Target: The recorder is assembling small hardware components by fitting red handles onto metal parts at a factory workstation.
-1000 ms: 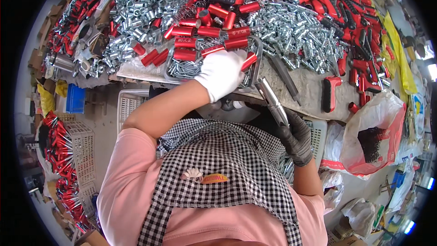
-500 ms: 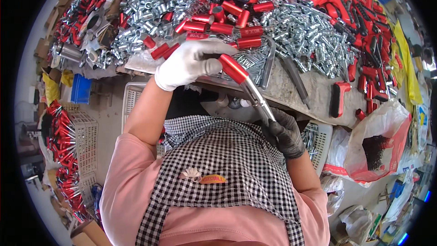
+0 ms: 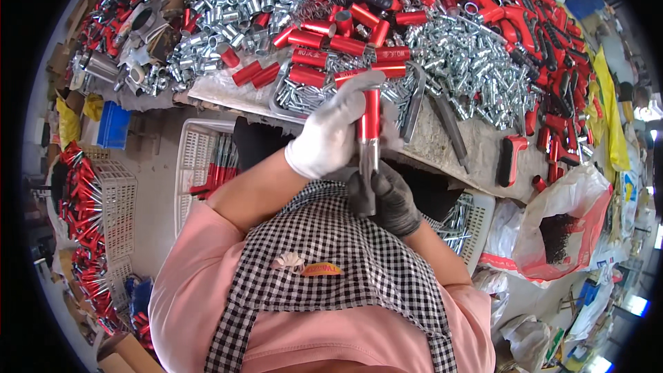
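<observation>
From my distant seat I see a glossy red tube [image 3: 370, 114] with a shiny, smooth metal rod [image 3: 373, 155] below it. The left hand [image 3: 335, 131] wears matt white cloth; the right hand [image 3: 392, 204], dark, dull knit. Loose rings [image 3: 238, 7] look like bright, polished metal, and the loose red tubes [image 3: 309, 57] shine too. To me the counter [image 3: 487, 166] looks matt and rough. I make out smooth, woven checked cloth on the apron [image 3: 338, 235], pale hard plastic on the basket [image 3: 117, 207], and thin, crinkled, glossy plastic on the bag [image 3: 583, 197].
</observation>
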### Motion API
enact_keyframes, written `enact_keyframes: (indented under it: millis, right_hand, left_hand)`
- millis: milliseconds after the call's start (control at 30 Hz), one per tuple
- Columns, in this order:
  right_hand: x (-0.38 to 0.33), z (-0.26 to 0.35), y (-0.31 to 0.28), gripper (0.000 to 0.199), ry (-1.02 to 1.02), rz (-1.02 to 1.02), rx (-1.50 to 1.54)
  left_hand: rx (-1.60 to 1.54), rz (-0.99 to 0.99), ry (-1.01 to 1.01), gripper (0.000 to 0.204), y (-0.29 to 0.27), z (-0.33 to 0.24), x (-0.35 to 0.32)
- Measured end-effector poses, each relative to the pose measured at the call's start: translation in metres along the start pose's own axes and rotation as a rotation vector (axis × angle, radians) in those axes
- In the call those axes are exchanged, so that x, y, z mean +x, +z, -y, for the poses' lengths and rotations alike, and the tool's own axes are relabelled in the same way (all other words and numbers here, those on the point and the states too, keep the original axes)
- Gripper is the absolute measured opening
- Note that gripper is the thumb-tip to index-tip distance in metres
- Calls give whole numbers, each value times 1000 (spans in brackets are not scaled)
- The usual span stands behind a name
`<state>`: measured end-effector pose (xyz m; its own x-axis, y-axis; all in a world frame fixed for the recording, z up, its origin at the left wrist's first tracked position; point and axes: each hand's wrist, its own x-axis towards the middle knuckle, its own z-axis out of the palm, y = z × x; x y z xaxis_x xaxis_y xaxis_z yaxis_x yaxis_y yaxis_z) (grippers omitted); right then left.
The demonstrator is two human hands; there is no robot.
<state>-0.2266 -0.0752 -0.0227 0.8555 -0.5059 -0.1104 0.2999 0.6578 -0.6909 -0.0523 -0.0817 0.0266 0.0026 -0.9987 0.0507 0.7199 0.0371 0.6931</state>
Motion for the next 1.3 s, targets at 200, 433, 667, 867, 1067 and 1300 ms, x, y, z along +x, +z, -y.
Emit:
enact_keyframes:
  millis: [200,433,667,867,1067,1300]
  right_hand:
    - [4,-4,-16,55,143,45,-555]
    - [17,90,-21,26,-118,-62,-984]
    - [52,123,-24,23,-219,-92,-1138]
    - [104,149,4,22,-240,-74,-1647]
    - [226,192,-46,29,-122,-230,-2576]
    - [242,193,-68,35,-132,-34,-2902]
  left_hand:
    - [261,-83,-181,63,-1,-7,-26]
    - [250,-34,-327,45,-21,-7,-46]
    - [218,-28,-443,30,-30,-2,-63]
    - [222,-12,-396,29,-36,-2,-64]
    - [202,-30,-421,30,-39,-4,-66]
    - [220,-98,-372,26,-39,-13,-60]
